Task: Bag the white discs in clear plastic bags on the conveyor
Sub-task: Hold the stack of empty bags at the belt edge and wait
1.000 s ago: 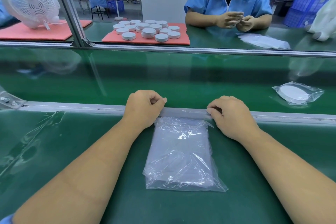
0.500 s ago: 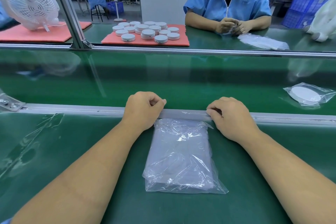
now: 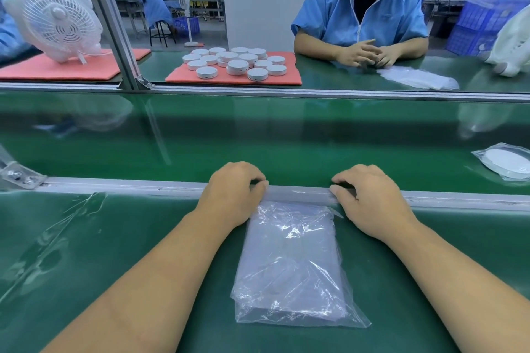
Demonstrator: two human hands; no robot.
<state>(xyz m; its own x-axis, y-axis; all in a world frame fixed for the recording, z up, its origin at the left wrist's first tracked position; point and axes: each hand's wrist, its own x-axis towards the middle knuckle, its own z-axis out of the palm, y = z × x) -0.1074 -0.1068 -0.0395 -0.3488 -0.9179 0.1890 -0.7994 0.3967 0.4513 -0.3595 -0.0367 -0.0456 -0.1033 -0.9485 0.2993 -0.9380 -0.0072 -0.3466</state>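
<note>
Green belt runs empty of loose discs before the worker as a bagged disc point(image 3: 506, 162) rides on toward 3 o'clock, now half cut by the frame edge where a second ago it lay fully in view. Both hands have not moved in that time. That suggests a pause between pieces: one unit is away down the line, and no new disc is within reach.

From the left: a white fan point(image 3: 56, 18) stands on a pink mat at 10 o'clock. The left hand point(image 3: 233, 190) rests on the aluminium rail point(image 3: 114, 185), fingers curled loosely over its far edge, holding nothing. Between the wrists, at 6 o'clock, lies the stack of clear plastic bags point(image 3: 289, 264) in its outer wrapper, unopened by either hand. The right hand point(image 3: 370, 200) sits likewise on the rail, fingers bent, empty.

Across the belt at 12 o'clock, the white discs point(image 3: 235, 63) wait in a cluster on a pink pad point(image 3: 229, 79), beside a seated co-worker point(image 3: 361, 17) handling something small. The belt's width and the far rail stand between the worker and that supply.
</note>
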